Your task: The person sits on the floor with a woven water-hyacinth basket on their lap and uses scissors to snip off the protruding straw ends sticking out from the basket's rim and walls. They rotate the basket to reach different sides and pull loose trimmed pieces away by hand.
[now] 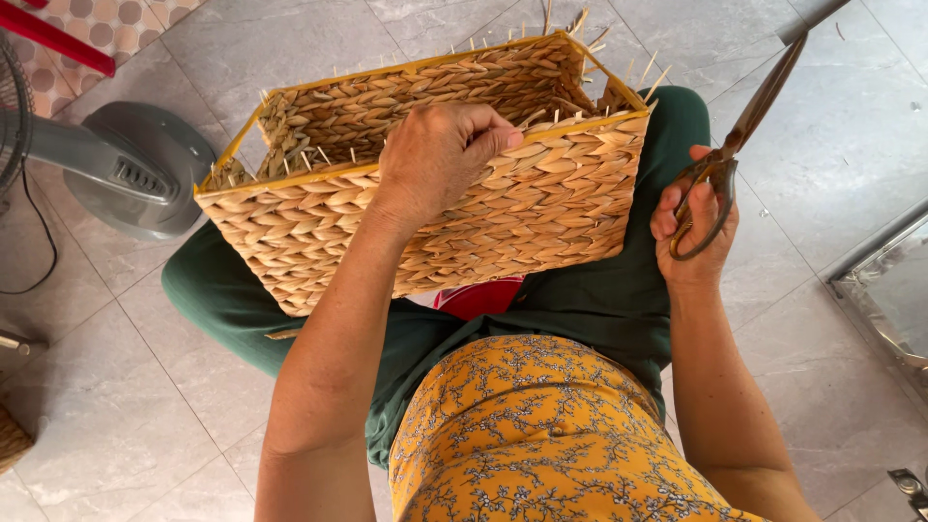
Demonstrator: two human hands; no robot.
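A rectangular woven straw basket [541,208] with a yellow rim rests on my lap, tilted so its near wall faces me. Short straw ends stick up along its rim. My left hand [440,155] grips the near rim of the basket, fingers curled over the edge. My right hand [694,227] is off to the right of the basket and holds a pair of brown metal scissors [739,135] by the handles. The blades are closed and point up and away to the right.
A grey fan base [135,169] stands on the tiled floor at the left, with its cable trailing left. A shiny metal tray edge [884,290] lies at the right. A piece of another woven item [12,440] shows at the lower left edge.
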